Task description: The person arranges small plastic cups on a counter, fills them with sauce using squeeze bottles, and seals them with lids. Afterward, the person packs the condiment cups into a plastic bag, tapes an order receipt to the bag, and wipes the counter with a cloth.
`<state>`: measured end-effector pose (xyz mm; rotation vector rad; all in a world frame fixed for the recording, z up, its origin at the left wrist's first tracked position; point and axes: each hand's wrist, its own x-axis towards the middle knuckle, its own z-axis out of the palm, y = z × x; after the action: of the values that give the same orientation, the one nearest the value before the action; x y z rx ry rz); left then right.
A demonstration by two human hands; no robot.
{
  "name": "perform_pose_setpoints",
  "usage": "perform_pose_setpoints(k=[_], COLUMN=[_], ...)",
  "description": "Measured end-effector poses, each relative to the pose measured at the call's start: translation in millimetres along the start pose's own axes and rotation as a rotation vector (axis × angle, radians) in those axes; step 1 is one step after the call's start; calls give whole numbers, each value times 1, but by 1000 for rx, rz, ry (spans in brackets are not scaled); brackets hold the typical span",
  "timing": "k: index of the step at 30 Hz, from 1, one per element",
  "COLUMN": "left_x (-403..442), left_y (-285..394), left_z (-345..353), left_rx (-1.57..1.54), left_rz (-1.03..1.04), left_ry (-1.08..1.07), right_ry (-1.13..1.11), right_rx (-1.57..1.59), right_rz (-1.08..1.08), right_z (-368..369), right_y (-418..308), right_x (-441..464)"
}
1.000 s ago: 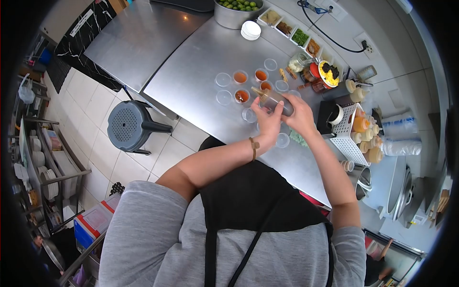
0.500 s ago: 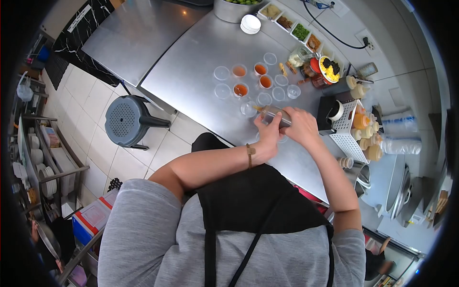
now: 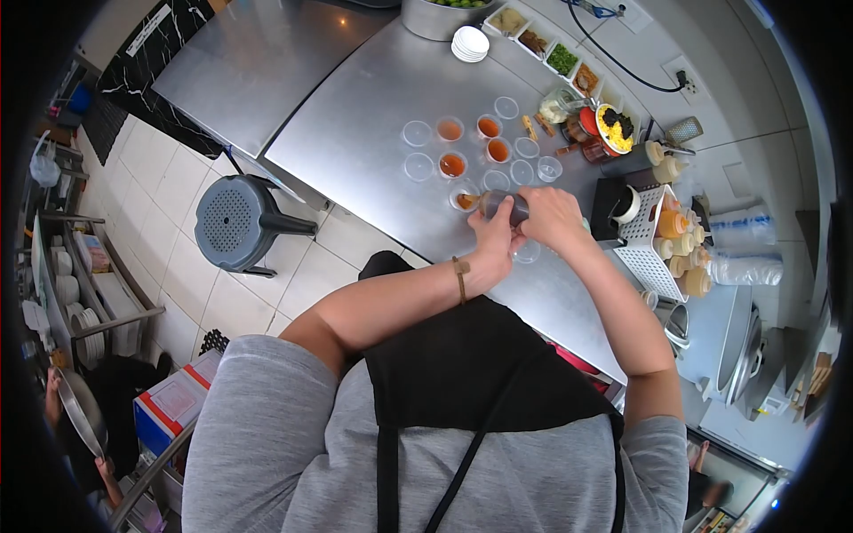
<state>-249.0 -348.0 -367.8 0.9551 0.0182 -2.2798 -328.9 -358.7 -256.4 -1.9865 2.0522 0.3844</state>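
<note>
The squeeze bottle (image 3: 506, 207) is tilted nearly flat above the steel table (image 3: 382, 115), its tip at a small plastic cup (image 3: 464, 196) with orange-red sauce showing inside. The left hand (image 3: 494, 236) grips the bottle's body from the near side; the right hand (image 3: 553, 216) is closed around its base end, some fingers hidden. Beyond the bottle stand four sauce-filled cups (image 3: 451, 165) among clear plastic cups (image 3: 418, 166). To its right is a white perforated basket (image 3: 646, 249) of capped bottles (image 3: 695, 282); well apart to its left, a gray stool (image 3: 233, 222) stands on the tiled floor (image 3: 267, 298)
</note>
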Motion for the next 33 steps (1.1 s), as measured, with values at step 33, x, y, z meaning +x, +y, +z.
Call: perform_pose_setpoints(k=[33], left_x=[-4], left_y=[-20], left_z=[-3], left_rx=[134], left_rz=[169], left_ry=[10], right_ry=[234], right_rx=[302], right_rz=[38], right_z=[30], right_y=[16], right_x=[-26])
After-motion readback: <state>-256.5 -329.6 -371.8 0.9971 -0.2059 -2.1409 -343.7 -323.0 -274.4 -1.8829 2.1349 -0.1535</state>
